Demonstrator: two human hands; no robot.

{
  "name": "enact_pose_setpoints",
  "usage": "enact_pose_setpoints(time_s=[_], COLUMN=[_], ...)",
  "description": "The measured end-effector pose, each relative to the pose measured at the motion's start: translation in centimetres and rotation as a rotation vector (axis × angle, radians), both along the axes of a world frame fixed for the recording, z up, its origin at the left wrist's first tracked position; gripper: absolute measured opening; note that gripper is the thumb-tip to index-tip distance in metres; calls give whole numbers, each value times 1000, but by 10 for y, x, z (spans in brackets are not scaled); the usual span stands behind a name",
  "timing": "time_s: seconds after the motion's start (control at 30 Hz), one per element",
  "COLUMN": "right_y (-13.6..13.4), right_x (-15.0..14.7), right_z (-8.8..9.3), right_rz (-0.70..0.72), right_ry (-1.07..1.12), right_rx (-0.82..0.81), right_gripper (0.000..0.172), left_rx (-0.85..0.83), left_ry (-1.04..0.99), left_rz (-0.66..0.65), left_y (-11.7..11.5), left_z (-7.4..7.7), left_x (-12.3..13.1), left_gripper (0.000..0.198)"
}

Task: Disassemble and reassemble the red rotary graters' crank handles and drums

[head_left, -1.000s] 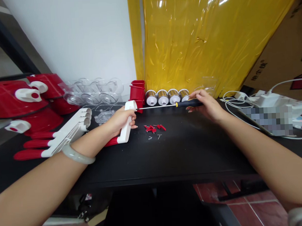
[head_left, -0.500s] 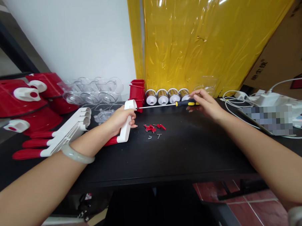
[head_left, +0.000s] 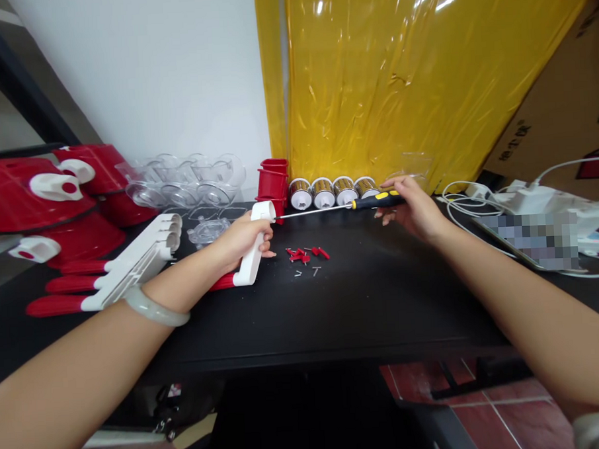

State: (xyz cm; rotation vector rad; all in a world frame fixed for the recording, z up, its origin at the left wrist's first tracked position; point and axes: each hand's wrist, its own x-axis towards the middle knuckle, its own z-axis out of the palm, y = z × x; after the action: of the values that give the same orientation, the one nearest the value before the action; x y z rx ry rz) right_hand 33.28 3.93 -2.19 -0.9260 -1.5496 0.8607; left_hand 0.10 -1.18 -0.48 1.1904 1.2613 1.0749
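My left hand (head_left: 248, 238) is wrapped round a white crank handle (head_left: 252, 261) with a red grip, its round end pointing up. A screwdriver (head_left: 375, 200) with a black and yellow handle lies in the fingers of my right hand (head_left: 412, 207). Its long shaft runs leftward, and the tip is at the round end of the crank handle; whether it sits on a screw cannot be seen. On the black table (head_left: 362, 301), in front of my left hand, are small red plastic pieces (head_left: 303, 253) and a few loose screws (head_left: 316, 271).
Several white handles with red grips (head_left: 117, 272) lie left, before red machine housings (head_left: 75, 208). Clear plastic parts (head_left: 188, 180), red hoppers (head_left: 272, 179) and metal grater drums (head_left: 322, 194) line the back. White cables (head_left: 457, 198) and a tablet (head_left: 533, 241) lie right.
The screwdriver's handle end has risen a little, so the shaft slopes more. My left hand and the crank handle have shifted slightly right in the picture.
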Motion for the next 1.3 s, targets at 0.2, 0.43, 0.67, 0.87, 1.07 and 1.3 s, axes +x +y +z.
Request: enact_pose_setpoints(time_s=[0.2,0.43,0.67,0.87,1.07,1.3], right_y=[0,-5,-4,-1,-2,-3], right_x=[3,0,3,1,-2,1], right_z=[-1,0,-3,-3,-2,0], right_rz=[-72,61,-66,-71,37,-81], right_ry=[-182,13,-167,-57,74,-138], right_rx=[22,84,16,124,43,9], right_gripper=[40,28,53,40,45,39], left_rx=[16,9,23,7,-1,20], left_ry=[-7,0,1,3,3,0], left_rz=[11,16,17,14,8,16], left_y=[0,-1,0,-1,1,2], left_z=[0,2,2,2,1,1], left_x=[-1,0,0,1,1,-2], left_gripper=[35,36,37,39,37,35])
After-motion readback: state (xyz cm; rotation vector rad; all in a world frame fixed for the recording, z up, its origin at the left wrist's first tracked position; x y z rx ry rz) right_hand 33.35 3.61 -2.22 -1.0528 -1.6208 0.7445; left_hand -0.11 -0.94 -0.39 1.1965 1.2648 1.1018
